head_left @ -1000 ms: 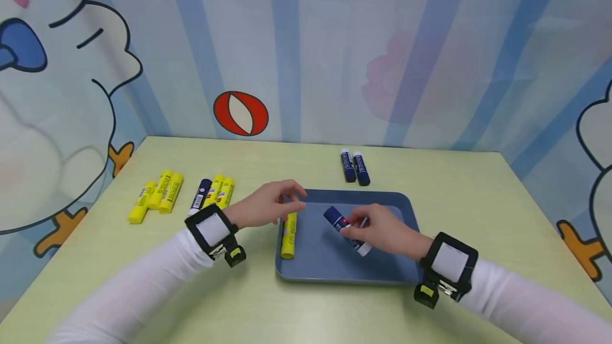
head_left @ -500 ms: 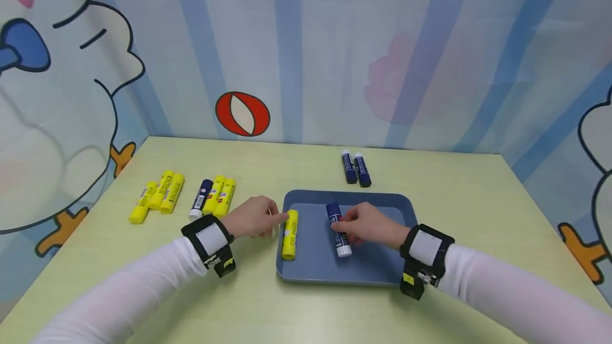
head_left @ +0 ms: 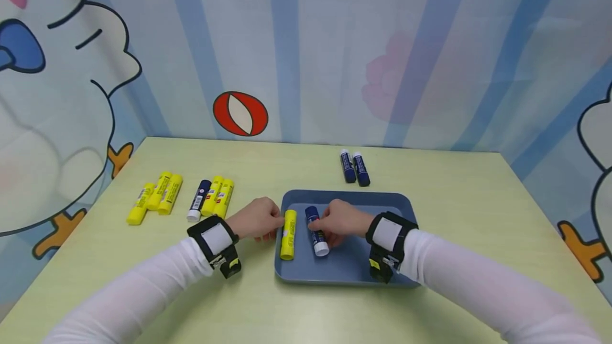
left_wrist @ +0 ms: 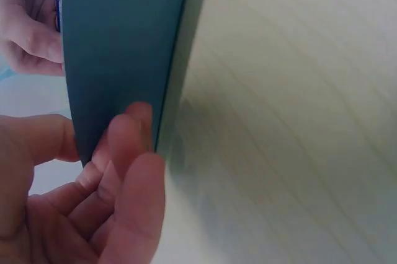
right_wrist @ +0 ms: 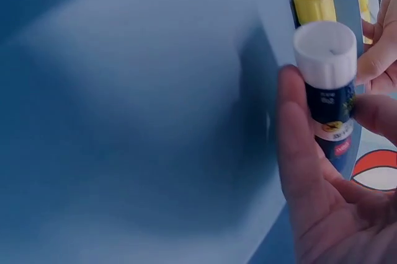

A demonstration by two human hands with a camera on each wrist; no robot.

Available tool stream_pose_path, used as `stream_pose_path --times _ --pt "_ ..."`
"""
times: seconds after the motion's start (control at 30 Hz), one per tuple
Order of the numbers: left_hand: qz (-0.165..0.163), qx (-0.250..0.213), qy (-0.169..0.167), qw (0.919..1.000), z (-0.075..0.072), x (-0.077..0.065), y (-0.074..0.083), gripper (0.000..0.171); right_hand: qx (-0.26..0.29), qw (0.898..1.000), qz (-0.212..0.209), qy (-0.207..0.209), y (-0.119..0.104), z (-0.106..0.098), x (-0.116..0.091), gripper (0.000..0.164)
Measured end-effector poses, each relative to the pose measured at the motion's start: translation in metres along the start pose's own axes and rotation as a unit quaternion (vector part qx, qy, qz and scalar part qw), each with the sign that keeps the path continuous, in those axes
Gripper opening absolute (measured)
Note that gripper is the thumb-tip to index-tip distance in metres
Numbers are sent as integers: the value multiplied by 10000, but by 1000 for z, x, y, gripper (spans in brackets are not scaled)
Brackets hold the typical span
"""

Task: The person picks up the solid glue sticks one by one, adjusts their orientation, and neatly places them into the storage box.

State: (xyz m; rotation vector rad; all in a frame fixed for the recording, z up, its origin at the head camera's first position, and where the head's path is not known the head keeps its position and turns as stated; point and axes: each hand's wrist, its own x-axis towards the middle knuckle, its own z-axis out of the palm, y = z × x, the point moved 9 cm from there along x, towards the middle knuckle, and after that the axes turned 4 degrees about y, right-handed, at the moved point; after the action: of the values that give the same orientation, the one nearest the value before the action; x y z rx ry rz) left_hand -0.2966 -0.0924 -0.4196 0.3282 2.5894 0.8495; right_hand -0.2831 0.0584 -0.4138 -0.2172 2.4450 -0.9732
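Note:
My right hand [head_left: 346,219] pinches a dark blue glue stick with a white cap [head_left: 320,248] between thumb and fingers, over the left half of a blue-grey tray [head_left: 354,275]. In the right wrist view the glue stick [right_wrist: 329,109] points its white end at the camera. Left of it, a yellow glue stick [head_left: 288,235] lies along the tray's left side. My left hand [head_left: 258,219] holds the tray's left edge; in the left wrist view its thumb is at the rim and its fingers [left_wrist: 133,146] lie against the outer wall [left_wrist: 127,41].
Two blue glue sticks [head_left: 361,170] lie behind the tray. Left of the tray lie another blue one [head_left: 198,200] and two yellow ones [head_left: 223,198]. Three more yellow glue sticks [head_left: 169,194] are farther left on the table [head_left: 229,301]. A printed curtain [head_left: 325,57] hangs behind.
My right hand has carried the blue glue stick leftward toward the yellow one and turned it nearly upright in view. My left hand has come down to the tray's left edge.

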Motion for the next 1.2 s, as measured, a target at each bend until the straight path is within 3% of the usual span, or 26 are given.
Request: stream_pose_path --times 0.43,0.67,1.2 --pt "-83 61 -4 9999 0 0 0 27 -282 9995 113 -112 -10 15 9 37" --pt "-19 43 -23 10000 -1 -1 2 27 -473 9986 -92 -219 -16 18 12 38" --pt "-117 91 0 9999 0 1 0 26 -613 9975 -224 -264 -17 11 6 35"
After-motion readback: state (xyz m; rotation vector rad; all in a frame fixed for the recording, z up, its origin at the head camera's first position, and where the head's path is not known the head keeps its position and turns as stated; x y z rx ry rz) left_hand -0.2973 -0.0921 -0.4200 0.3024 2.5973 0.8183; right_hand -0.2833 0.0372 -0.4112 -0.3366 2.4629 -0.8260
